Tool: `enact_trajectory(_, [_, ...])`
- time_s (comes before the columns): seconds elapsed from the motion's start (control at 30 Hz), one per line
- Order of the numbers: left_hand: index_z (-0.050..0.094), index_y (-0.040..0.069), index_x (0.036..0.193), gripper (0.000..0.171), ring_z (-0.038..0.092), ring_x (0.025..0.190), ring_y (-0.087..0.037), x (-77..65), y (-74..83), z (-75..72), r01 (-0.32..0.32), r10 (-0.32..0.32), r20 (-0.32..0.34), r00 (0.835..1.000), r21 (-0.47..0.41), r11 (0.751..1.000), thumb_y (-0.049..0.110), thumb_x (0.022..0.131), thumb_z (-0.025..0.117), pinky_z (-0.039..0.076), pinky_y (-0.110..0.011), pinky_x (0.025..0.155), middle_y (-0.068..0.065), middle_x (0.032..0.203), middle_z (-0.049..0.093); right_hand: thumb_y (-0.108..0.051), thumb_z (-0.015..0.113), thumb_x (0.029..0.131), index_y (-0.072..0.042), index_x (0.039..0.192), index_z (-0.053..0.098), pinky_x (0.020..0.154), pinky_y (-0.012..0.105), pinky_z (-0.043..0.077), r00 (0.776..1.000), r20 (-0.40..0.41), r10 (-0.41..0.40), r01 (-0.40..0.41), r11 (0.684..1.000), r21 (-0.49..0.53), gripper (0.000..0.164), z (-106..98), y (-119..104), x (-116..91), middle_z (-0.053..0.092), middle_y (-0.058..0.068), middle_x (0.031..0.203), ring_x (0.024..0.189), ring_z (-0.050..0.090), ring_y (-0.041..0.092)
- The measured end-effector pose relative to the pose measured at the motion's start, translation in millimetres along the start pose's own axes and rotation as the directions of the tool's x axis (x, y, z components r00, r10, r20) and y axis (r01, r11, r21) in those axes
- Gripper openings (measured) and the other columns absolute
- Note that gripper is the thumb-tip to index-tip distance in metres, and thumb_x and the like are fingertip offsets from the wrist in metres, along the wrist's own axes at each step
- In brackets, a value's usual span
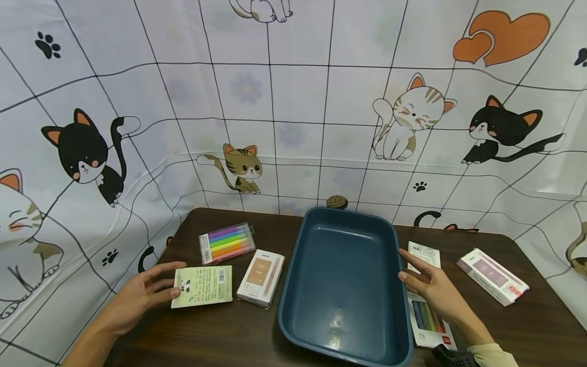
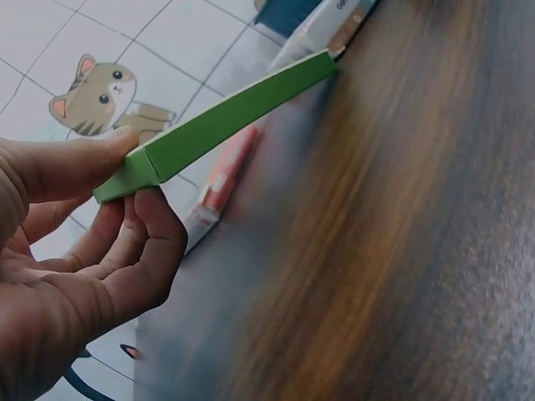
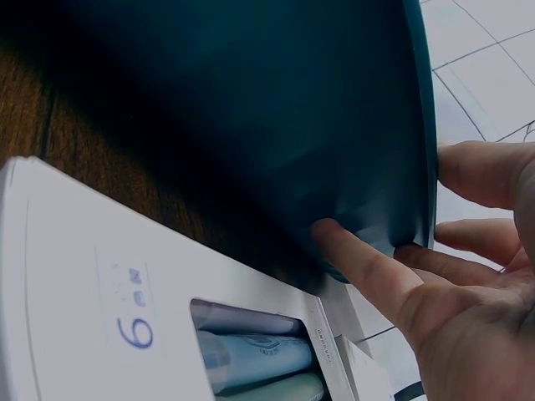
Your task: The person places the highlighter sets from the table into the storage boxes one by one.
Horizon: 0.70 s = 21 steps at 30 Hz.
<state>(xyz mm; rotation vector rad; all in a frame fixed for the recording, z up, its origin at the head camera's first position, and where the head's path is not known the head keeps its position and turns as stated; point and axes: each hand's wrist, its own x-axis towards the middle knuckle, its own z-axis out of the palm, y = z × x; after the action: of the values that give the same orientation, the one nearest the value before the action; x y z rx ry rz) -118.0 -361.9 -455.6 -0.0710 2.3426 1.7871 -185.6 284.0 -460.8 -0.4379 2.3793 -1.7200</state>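
Note:
My left hand (image 1: pixel 142 293) pinches a light green flat box (image 1: pixel 203 286) by its left end, thumb above and fingers beneath. In the left wrist view the green box (image 2: pixel 242 113) shows its plain edge, raised above the dark tabletop. On the right, my right hand (image 1: pixel 428 283) touches the side of a deep blue plastic tray (image 1: pixel 339 285) with outstretched fingers. The right wrist view has those fingertips (image 3: pixel 328 230) against the tray's outer wall (image 3: pixel 276 109) and near its rim. Below that hand lies a white box of coloured markers (image 1: pixel 428 321), partly covered by hand and tray.
A clear case of rainbow highlighters (image 1: pixel 228 243) and a white-and-tan box (image 1: pixel 261 278) lie left of the tray. To its right are a small white box (image 1: pixel 424 253) and a white-and-pink box (image 1: pixel 492 276). A cat-print curtain (image 1: pixel 298 102) hangs behind the brown table (image 1: pixel 147 341).

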Motion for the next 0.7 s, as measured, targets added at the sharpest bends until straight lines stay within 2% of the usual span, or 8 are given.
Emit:
enact_trajectory(0.17, [0.039,0.001,0.153,0.076,0.064,0.114,-0.026,-1.1,7.8,2.4,-0.031,0.031,0.022,0.999,-0.005,0.999,0.015,0.09,0.08,0.055,-0.041,0.087,-0.03,0.145,0.044,-0.022,0.062,0.105,-0.007,0.161,0.028,0.094,0.036,0.052,1.0,0.012,-0.007,0.006,1.0,0.03,0.068,-1,1,-2,0.016,0.024,0.164,0.134,0.042,0.05])
enact_trajectory(0.37, [0.039,0.0,0.152,0.073,0.067,0.11,-0.03,1.7,17.5,2.6,-0.075,0.076,0.042,0.996,-0.009,0.997,0.011,0.092,0.077,0.055,-0.04,0.086,-0.031,0.139,0.05,-0.023,0.063,0.104,-0.009,0.162,0.028,0.095,0.034,0.052,1.0,0.005,-0.002,0.002,0.999,0.044,0.069,-5,5,-1,0.016,0.02,0.165,0.134,0.044,0.042])
enact_trajectory(0.53, [0.038,0.002,0.153,0.07,0.066,0.11,-0.031,2.8,24.6,3.3,-0.08,0.081,0.073,0.994,-0.015,0.997,0.011,0.094,0.075,0.054,-0.039,0.087,-0.028,0.137,0.053,-0.021,0.062,0.105,-0.006,0.161,0.027,0.094,0.035,0.052,1.0,0.01,-0.028,0.027,0.998,0.049,0.068,-6,4,0,0.016,0.023,0.164,0.134,0.043,0.044])
enact_trajectory(0.7, [0.042,0.003,0.15,0.064,0.068,0.106,-0.032,2.3,34.1,2.8,-0.13,0.13,0.083,0.988,0.005,0.991,0.009,0.095,0.073,0.055,-0.04,0.084,-0.028,0.131,0.057,-0.02,0.061,0.105,-0.007,0.162,0.026,0.095,0.036,0.052,0.999,0.033,-0.037,0.034,0.997,0.067,0.067,-5,4,1,0.015,0.024,0.164,0.136,0.04,0.047])
